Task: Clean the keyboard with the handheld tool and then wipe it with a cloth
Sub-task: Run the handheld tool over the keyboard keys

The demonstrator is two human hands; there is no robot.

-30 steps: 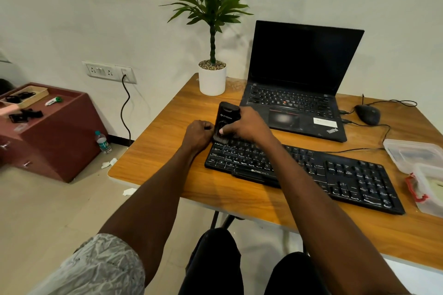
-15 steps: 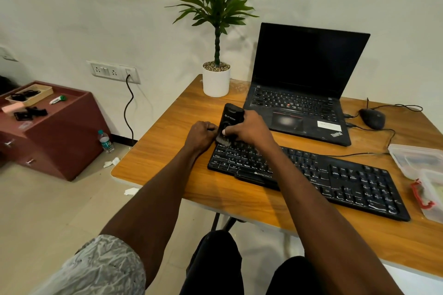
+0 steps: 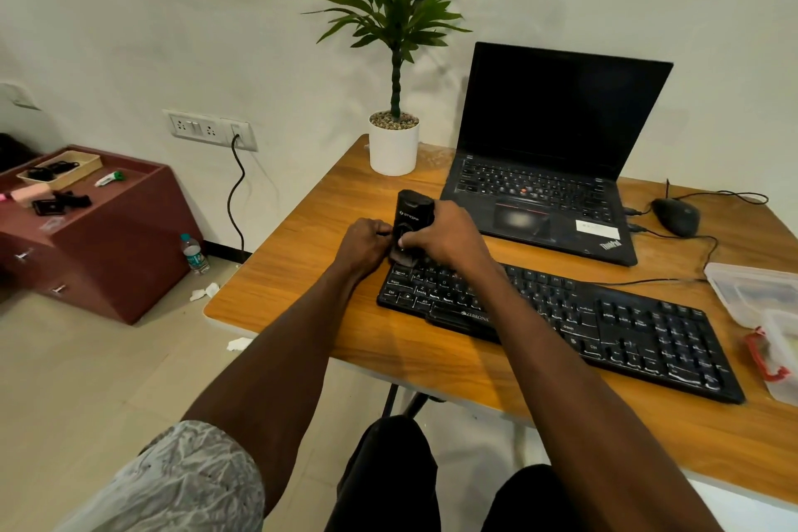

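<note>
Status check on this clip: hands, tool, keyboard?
Both hands, left hand and right hand, closed on handheld tool. Tool at keyboard left end. No cloth visible.

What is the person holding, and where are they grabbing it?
The black handheld tool, upright at the keyboard's left end. The right hand wraps its lower body; the left hand pinches its base.

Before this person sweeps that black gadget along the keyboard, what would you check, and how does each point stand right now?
1. Right hand has a grip on the handheld tool: ok.
2. Left hand steadies the tool's lower part: ok.
3. Tool's lower end sits at the keyboard left end: ok.
4. Tool switched on: cannot tell.
5. Keys to the right are free of objects: ok.
6. Wiping cloth within reach: cannot tell, none clearly visible.
</note>
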